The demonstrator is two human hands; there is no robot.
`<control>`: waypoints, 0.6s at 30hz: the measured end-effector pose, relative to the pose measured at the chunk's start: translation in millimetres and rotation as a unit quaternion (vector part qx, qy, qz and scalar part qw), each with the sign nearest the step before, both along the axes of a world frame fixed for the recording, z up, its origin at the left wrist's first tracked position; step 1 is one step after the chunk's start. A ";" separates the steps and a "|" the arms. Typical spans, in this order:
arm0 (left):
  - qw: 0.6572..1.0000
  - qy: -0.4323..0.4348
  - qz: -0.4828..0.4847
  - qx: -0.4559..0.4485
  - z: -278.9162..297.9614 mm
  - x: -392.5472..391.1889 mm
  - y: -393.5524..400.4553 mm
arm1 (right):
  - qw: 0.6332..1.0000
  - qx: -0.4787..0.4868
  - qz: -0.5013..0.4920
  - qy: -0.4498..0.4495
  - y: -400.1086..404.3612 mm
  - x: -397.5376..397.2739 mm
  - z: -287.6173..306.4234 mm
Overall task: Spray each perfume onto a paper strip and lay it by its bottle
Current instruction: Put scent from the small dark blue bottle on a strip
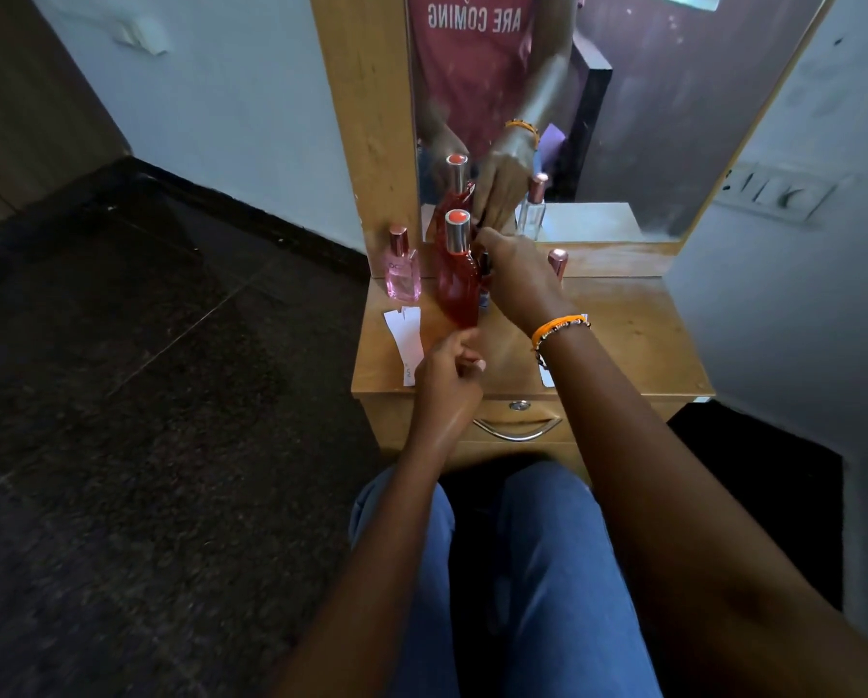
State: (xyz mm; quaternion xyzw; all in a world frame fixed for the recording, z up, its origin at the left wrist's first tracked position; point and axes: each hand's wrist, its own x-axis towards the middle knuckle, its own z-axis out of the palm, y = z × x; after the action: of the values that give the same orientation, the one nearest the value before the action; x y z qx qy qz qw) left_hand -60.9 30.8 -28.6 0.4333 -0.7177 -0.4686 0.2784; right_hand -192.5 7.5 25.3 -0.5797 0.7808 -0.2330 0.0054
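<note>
A tall red perfume bottle (456, 287) with a silver collar and orange cap stands on the wooden dressing table (623, 340). My right hand (520, 282) reaches in just behind it, fingertips by its neck. A small dark bottle (485, 274) shows between palm and red bottle, and I cannot see what the fingers grip. My left hand (447, 367) is curled shut just below the red bottle's base, with nothing visible in it. A pink bottle (402, 274) stands at the left, white paper strips (405, 335) lying in front of it. My right hand mostly hides a rose-capped bottle (557, 260).
A mirror (623, 118) rises behind the table and reflects the bottles and my hand. Another paper strip (546, 377) peeks out under my right wrist near the front edge. A drawer handle (517, 430) sits below. My knees are under the table; dark floor lies left.
</note>
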 end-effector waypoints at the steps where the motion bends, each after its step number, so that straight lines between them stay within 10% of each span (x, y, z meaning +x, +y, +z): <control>1: 1.000 0.004 0.001 0.002 0.3 0.4 -0.5 | 1.000 0.002 -0.002 0.007 -0.8 0.9 -0.8; 18: 0.991 0.093 -0.002 -0.098 13.8 -9.6 12.9 | 0.994 -0.077 -0.077 0.001 68.3 35.1 11.2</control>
State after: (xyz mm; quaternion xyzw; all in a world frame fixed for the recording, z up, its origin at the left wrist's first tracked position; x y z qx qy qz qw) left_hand -70.5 43.7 -14.8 0.3571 -0.7320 -0.4346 0.3844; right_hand -157.4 75.8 36.6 -0.5165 0.8030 -0.2916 -0.0582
